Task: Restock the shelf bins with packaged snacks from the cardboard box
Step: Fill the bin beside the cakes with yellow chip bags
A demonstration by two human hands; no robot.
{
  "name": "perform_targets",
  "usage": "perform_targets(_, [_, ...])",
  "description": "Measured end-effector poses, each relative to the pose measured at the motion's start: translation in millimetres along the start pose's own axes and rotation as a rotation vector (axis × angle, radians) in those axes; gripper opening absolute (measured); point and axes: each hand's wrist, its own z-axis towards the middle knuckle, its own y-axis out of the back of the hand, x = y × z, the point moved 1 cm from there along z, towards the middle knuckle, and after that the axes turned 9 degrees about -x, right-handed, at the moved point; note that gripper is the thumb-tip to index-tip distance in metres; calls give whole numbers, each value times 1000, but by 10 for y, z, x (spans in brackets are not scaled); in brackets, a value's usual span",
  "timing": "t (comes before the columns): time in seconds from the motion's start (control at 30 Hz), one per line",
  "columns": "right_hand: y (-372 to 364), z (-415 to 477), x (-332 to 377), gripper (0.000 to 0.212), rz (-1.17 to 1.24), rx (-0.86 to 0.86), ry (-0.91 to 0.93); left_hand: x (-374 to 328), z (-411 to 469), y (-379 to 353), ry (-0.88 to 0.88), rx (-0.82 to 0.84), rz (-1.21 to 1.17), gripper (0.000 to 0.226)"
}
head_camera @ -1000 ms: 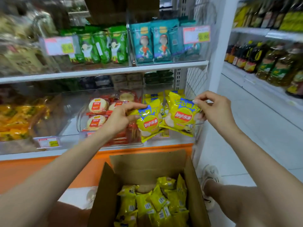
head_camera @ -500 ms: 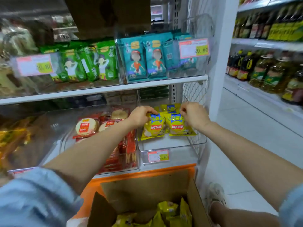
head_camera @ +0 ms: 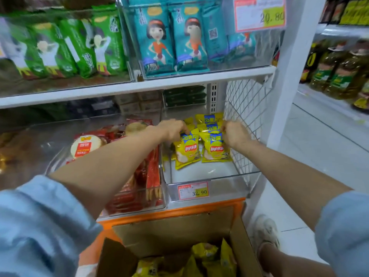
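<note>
A white store shelf [head_camera: 199, 78] fills the frame, its upper tier stocked with green packets [head_camera: 79, 47] and teal packets [head_camera: 153, 39] in clear bins. Below it, an open cardboard box [head_camera: 175, 230] stands on the floor against the orange base, with yellow snack bags [head_camera: 205, 258] heaped inside. On the lower tier, a clear bin [head_camera: 225, 188] beside the wire mesh panel [head_camera: 245, 108] holds more yellow bags stacked at the back. A neighbouring bin holds red cracker packs [head_camera: 85, 146]. A person in light blue sleeves reaches both arms into the clear bin. The left chip bag [head_camera: 186, 150] and the right chip bag [head_camera: 216, 149] lie side by side, touching, on the bin floor. The left hand [head_camera: 172, 129] pinches the left bag's top edge with curled fingers; the right hand [head_camera: 234, 133], slightly blurred, grips the right bag's top edge. A price tag [head_camera: 193, 190] sits on the bin's front.
</note>
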Motion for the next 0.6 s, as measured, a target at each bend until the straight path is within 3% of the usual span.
perform_targets(0.17, [32,-81,0,42,-34,23,54,-8,-10,-36,-6,22,27,48])
perform_targets(0.27, [179,-202,12,46,-34,5,101,-50,-89,37,-8,-31,-82,46])
perform_targets(0.5, [699,-1052,111,32,405,67,243,-499,-1243,264,-121,-365,-647,35])
perform_targets(0.6, [789,-1585,120,29,548,167,271,-718,-1860,84,-83,-370,-849,29])
